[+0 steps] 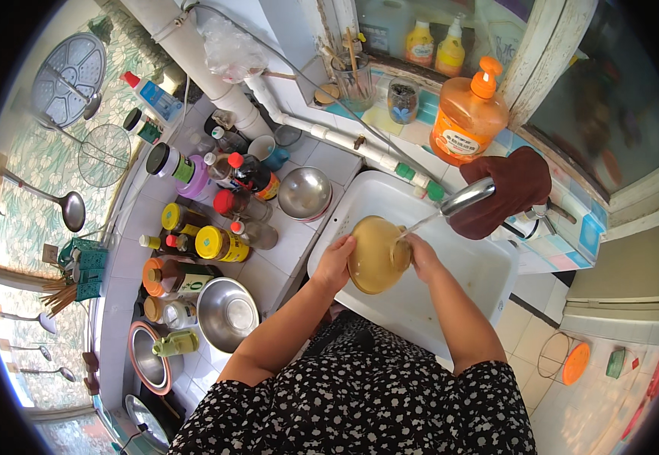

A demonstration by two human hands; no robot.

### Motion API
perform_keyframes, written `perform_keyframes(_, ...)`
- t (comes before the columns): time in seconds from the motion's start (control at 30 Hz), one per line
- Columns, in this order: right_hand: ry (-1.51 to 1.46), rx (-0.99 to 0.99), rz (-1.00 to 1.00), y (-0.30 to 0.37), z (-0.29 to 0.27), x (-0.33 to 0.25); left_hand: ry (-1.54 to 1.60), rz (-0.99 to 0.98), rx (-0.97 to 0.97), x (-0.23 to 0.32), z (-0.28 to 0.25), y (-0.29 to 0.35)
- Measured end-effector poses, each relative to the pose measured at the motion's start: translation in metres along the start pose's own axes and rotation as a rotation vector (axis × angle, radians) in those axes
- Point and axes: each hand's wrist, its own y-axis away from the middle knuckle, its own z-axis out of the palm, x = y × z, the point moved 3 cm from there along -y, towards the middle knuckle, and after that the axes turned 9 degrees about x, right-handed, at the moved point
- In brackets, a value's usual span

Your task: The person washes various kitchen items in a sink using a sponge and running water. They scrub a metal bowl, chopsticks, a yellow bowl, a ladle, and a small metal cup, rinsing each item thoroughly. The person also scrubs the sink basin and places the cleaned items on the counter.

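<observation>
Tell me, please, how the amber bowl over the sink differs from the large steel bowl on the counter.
The amber bowl is yellowish, while the steel bowl is shiny silver. The amber bowl is tilted, its outside showing; the steel bowl opens upward. The left hand and right hand hold the amber bowl, whereas the steel bowl rests on the counter. Both are round.

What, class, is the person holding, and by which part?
An amber bowl: the left hand holds its rim, and the right hand is at its foot.
</observation>
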Motion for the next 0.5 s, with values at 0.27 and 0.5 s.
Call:
perform_keyframes(0.27, -0.575, 0.051, 0.085, 0.029, 0.039, 0.050, -0.058, 0.333, 0.206, -0.021, 0.019, -0.004)
perform_keyframes(0.5, -0.417, 0.096, 0.183, 0.043, 0.054, 0.014, -1.222, 0.699, 0.002, -0.030, 0.045, 0.011)
